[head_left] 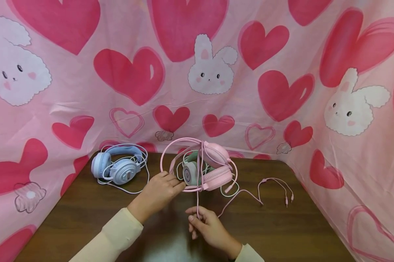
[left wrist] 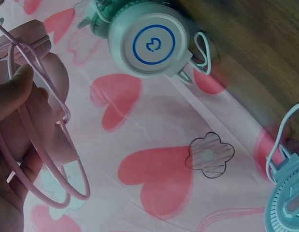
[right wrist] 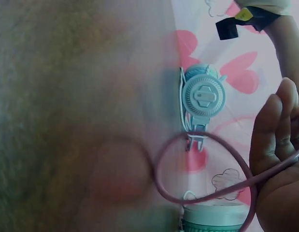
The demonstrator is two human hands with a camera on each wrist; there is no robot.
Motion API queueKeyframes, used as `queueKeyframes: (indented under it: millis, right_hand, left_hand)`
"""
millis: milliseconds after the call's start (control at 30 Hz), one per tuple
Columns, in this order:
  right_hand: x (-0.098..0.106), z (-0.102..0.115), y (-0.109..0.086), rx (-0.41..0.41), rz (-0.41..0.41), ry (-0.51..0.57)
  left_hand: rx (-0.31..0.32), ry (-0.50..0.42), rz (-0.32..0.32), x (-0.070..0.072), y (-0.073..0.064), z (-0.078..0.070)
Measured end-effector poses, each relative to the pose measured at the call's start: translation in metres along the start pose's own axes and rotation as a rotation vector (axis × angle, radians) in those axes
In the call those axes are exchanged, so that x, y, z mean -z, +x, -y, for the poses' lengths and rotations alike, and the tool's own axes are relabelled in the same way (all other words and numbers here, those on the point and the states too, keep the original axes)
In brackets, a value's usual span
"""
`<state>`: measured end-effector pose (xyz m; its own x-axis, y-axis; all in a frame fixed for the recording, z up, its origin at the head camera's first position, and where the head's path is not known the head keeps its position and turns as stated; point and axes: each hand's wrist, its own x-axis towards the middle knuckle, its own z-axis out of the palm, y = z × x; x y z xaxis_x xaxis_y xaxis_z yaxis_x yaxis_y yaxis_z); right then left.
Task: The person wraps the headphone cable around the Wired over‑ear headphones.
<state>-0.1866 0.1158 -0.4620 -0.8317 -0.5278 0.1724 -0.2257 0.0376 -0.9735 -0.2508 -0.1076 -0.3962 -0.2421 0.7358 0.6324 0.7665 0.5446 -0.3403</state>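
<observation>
My left hand (head_left: pixel 162 191) grips the headband of the pink headphones (head_left: pixel 218 177), which are lifted and tilted on their side with the ear cups to the right. Turns of pink cable (head_left: pixel 201 160) wrap around the headband beside the cups. Below them, my right hand (head_left: pixel 211 227) pinches the pink cable, which runs up to the wrapped turns. From that hand the rest trails rightward over the table to two plugs (head_left: pixel 289 202). The right wrist view shows the cable (right wrist: pixel 219 137) in a loose loop by the fingers. A small microphone (head_left: pixel 229 188) juts from the lower cup.
Green headphones (head_left: pixel 189 174) rest on the table behind the pink pair, partly hidden by it. At the back left lie light blue headphones (head_left: pixel 124 171) with their cable around them. A pink cloth with hearts and rabbits (head_left: pixel 210 76) surrounds the dark wooden table (head_left: pixel 266 233).
</observation>
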Motion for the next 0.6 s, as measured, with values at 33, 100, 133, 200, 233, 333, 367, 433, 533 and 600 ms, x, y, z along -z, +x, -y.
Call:
queueKeyframes:
  millis: [33, 100, 133, 200, 233, 333, 367, 433, 533, 600]
  right_hand:
    - [0.0, 0.001, -0.001, -0.015, 0.006, 0.006]
    - [0.0, 0.001, -0.003, -0.037, 0.012, 0.015]
    - [-0.001, 0.002, -0.003, -0.039, 0.016, 0.012]
    - [-0.001, 0.005, -0.004, -0.027, 0.026, -0.008]
    - [-0.001, 0.006, -0.005, -0.013, 0.032, -0.03]
    - [-0.001, 0.009, -0.007, 0.035, 0.046, -0.106]
    - [-0.001, 0.011, -0.008, 0.048, 0.049, -0.127]
    - [-0.001, 0.014, -0.009, 0.078, 0.051, -0.172]
    - [0.0, 0.018, -0.013, 0.113, 0.054, -0.236]
    - [0.003, 0.02, -0.017, 0.144, 0.05, -0.302]
  left_hand:
    - [0.009, -0.002, 0.01, 0.0, -0.001, 0.001]
    - [0.018, -0.004, 0.023, 0.0, -0.003, 0.002]
    - [0.018, -0.006, 0.026, 0.0, -0.003, 0.003]
    - [0.016, -0.01, 0.023, 0.0, -0.005, 0.004]
    - [0.015, -0.013, 0.025, 0.0, -0.005, 0.005]
    - [0.013, -0.018, 0.022, 0.002, -0.007, 0.006]
    - [0.015, -0.018, 0.02, 0.003, -0.007, 0.006]
    - [0.019, -0.016, 0.015, 0.004, -0.007, 0.007]
    - [0.024, -0.02, 0.009, 0.004, -0.006, 0.007]
    - [0.023, -0.015, 0.011, 0.003, -0.005, 0.006]
